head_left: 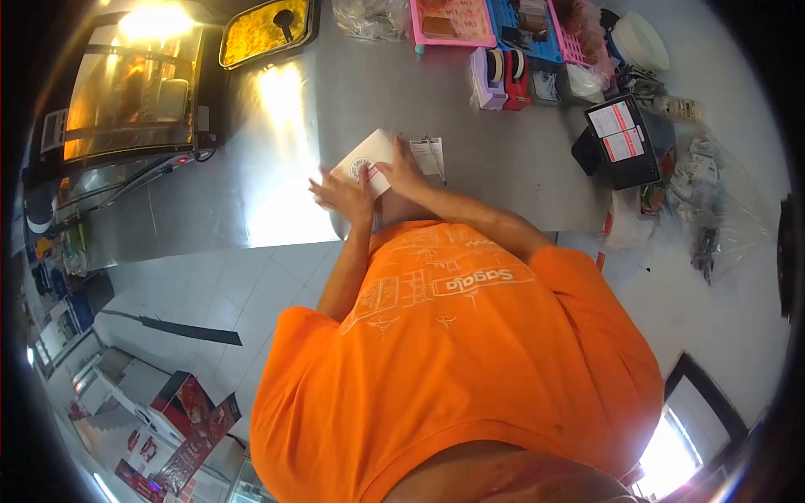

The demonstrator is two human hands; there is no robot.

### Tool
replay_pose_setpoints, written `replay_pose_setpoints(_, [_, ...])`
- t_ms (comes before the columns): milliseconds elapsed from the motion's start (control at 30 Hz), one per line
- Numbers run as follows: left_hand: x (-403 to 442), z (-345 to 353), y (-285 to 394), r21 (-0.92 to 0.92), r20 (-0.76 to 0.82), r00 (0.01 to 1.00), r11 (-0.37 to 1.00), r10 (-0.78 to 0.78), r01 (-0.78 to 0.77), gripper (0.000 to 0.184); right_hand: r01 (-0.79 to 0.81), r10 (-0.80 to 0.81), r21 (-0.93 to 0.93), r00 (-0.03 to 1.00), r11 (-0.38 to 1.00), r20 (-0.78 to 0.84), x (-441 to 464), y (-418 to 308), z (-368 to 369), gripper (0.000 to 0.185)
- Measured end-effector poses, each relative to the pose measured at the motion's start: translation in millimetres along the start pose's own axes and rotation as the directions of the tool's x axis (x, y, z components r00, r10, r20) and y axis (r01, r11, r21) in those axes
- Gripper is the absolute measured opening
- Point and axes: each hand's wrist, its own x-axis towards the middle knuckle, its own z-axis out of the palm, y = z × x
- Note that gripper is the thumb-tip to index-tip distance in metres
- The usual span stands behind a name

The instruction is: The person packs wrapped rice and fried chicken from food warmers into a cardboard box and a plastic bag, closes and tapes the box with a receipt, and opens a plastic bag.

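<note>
A white printed box (379, 149) with a round logo lies on the steel counter in front of the orange shirt. My left hand (345, 191) rests on the box's left front edge, its fingers spread. On the right side of the box is my right hand (402, 172), with its fingers apart and the thumb over the printed face. Just beyond the right hand lies a small printed slip (428, 157) with what looks like a pen at its edge. Something brownish under my wrists is partly hidden.
The steel counter (360, 92) holds a lit glass cabinet (134, 101) and a tray of yellow food (256, 35) at left. Tape dispensers (501, 80), pink (453, 23) and blue baskets (526, 33) stand at the back; a tablet (625, 138) is at right.
</note>
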Motion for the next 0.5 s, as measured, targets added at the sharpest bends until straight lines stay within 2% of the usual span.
replay_pose_setpoints(67, [-14.7,13.5,-12.2,0.026,-0.027,0.973,0.973,-0.231,0.231,0.108,0.031,-0.01,-0.17,0.992,0.985,0.124,-4.4,-10.1,-4.7,0.059])
replay_pose_setpoints(100, [-14.8,16.4,-14.2,0.168,-0.073,0.948,0.933,-0.31,0.318,0.11,0.054,-0.007,-0.25,0.982,0.967,0.186,-4.3,-18.7,-9.3,0.061])
replay_pose_setpoints(133, [-15.4,17.3,-18.1,-0.028,-0.02,0.923,0.923,-0.384,0.383,0.108,0.006,0.043,-0.193,0.967,0.981,0.249,1.2,-23.5,-17.9,0.064])
replay_pose_setpoints(200, [-15.7,15.9,-28.7,-0.394,0.12,0.867,0.778,-0.483,0.489,0.106,-0.103,0.128,-0.085,0.916,0.991,0.379,12.9,-30.0,-36.0,0.069])
replay_pose_setpoints(233, [-15.1,22.2,-32.9,-0.425,0.005,0.869,0.785,-0.496,0.451,0.088,-0.082,0.105,-0.076,0.915,0.994,0.39,17.2,-26.5,-33.1,0.069])
replay_pose_setpoints(300, [-13.5,15.7,-34.5,-0.395,0.036,0.902,0.822,-0.431,0.409,0.074,-0.04,0.064,-0.067,0.914,0.997,0.401,26.6,-15.2,-30.7,0.07])
replay_pose_setpoints(333, [-11.8,11.9,-34.1,-0.385,0.059,0.918,0.84,-0.391,0.383,0.067,-0.058,0.098,-0.104,0.894,0.993,0.436,29.1,-13.5,-31.9,0.07])
replay_pose_setpoints(367, [-9.7,14.6,-41.8,-0.371,0.024,0.927,0.858,-0.375,0.356,0.053,-0.075,0.134,-0.143,0.876,0.987,0.463,32.4,-18.4,-33.8,0.071])
replay_pose_setpoints(400, [-4.5,21.4,-57.2,-0.423,0.078,0.933,0.836,-0.351,0.349,0.055,-0.093,0.171,-0.182,0.857,0.979,0.485,40.5,-21.7,-36.1,0.072])
replay_pose_setpoints(433, [6.4,30.7,-81.2,-0.473,0.147,0.933,0.805,-0.327,0.357,0.058,-0.112,0.155,-0.115,0.848,0.987,0.506,49.2,-12.9,-30.7,0.062])
replay_pose_setpoints(467, [19.0,13.8,-88.0,-0.385,0.295,0.908,0.833,-0.296,0.397,0.072,-0.178,0.183,-0.061,0.826,0.982,0.533,66.5,-21.2,-50.6,0.058])
replay_pose_setpoints(500, [24.6,3.0,-82.0,-0.449,0.298,0.864,0.739,-0.406,0.502,0.085,-0.241,0.203,-0.008,0.8,0.971,0.564,87.4,-44.4,-84.3,0.056])
